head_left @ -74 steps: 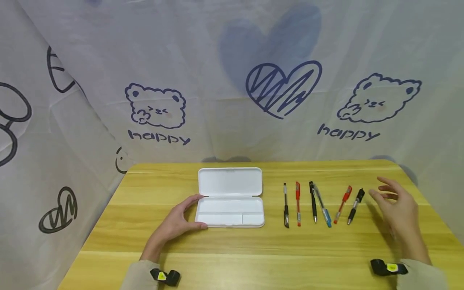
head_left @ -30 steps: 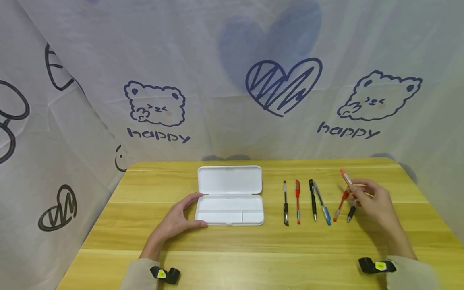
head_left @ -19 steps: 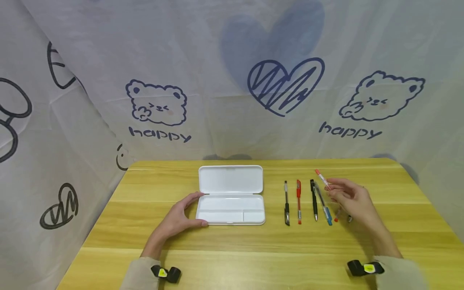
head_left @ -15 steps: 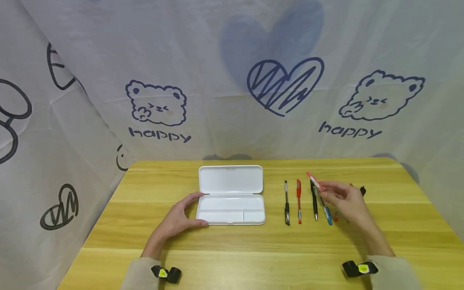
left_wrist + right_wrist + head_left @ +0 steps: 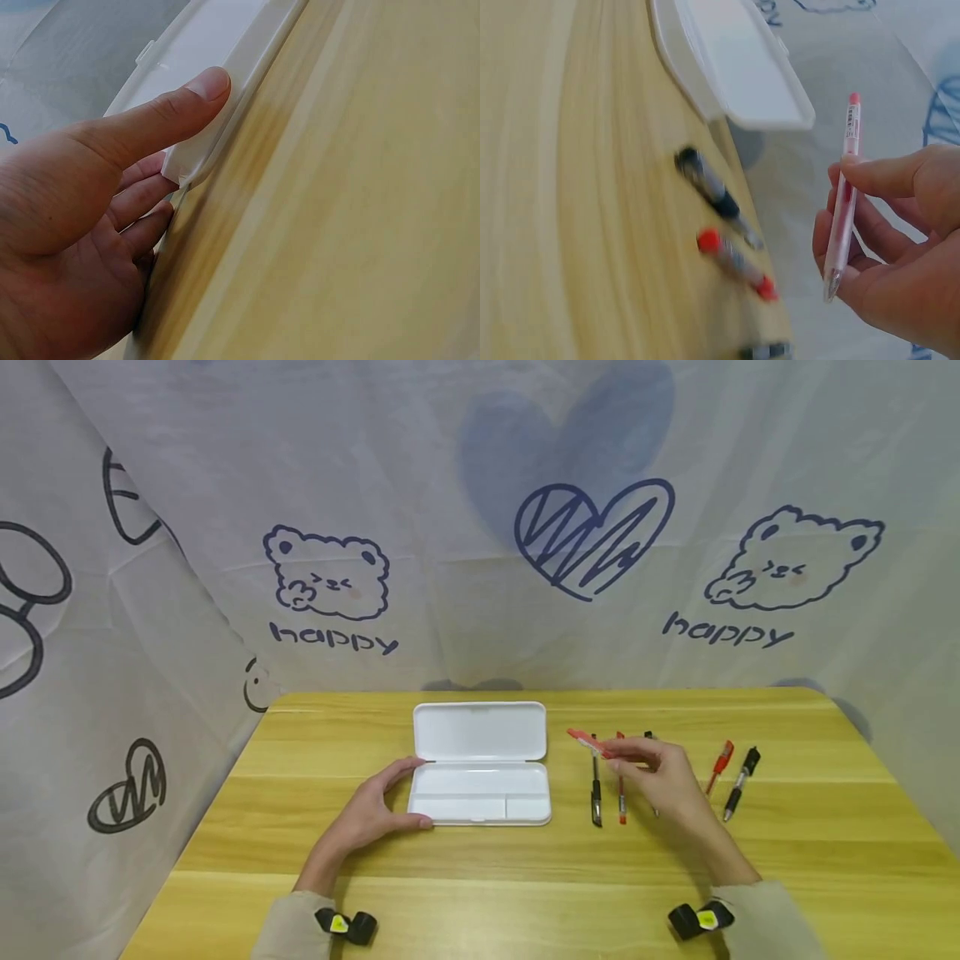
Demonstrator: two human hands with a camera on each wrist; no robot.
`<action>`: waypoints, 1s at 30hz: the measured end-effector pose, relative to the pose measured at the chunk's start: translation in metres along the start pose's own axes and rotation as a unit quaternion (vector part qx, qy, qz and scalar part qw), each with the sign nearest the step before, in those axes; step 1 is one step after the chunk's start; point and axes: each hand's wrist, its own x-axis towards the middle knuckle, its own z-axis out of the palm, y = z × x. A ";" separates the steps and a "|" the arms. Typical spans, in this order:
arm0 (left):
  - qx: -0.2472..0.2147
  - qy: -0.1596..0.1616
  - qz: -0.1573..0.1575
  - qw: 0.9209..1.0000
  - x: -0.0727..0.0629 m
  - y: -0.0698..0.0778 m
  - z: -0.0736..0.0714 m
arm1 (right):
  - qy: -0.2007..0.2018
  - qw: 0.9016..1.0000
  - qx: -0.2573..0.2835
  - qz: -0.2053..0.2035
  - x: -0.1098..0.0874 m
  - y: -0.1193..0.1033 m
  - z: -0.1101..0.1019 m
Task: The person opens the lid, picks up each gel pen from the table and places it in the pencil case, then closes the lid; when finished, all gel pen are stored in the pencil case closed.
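Observation:
A white pencil case [image 5: 461,783] lies with its lid raised at the middle of the table. My left hand [image 5: 367,814] holds its left end, thumb at the front corner and fingers at the back corner. In the left wrist view the thumb [image 5: 210,84] presses on the case's edge. Between thumb and fingertips, my right hand [image 5: 667,781] pinches a pink pen [image 5: 845,217], raised over the row of pens and pointing toward the case. Below it are a black-gripped pen [image 5: 596,797] and a red pen [image 5: 622,806], partly covered by the hand.
Further right lie a red-capped pen [image 5: 722,760] and a black pen [image 5: 741,785]. Another black pen [image 5: 649,735] is mostly behind the right hand. A printed cloth [image 5: 465,635] hangs behind the wooden table [image 5: 480,893].
The right hand, at first right of the pens without a visible pen, now holds the pink pen and has moved left across the row toward the case. The left hand stays on the case.

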 end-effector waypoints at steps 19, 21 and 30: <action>-0.003 0.001 0.001 1.000 0.000 0.002 -0.001 | -0.021 0.998 0.037 -0.037 0.027 -0.030 0.081; -0.004 0.000 0.001 1.000 -0.001 0.002 -0.001 | -0.019 0.999 0.039 -0.031 0.029 -0.032 0.089; -0.005 -0.001 -0.005 1.000 -0.001 0.002 -0.001 | -0.017 0.999 0.027 -0.018 0.035 -0.041 0.127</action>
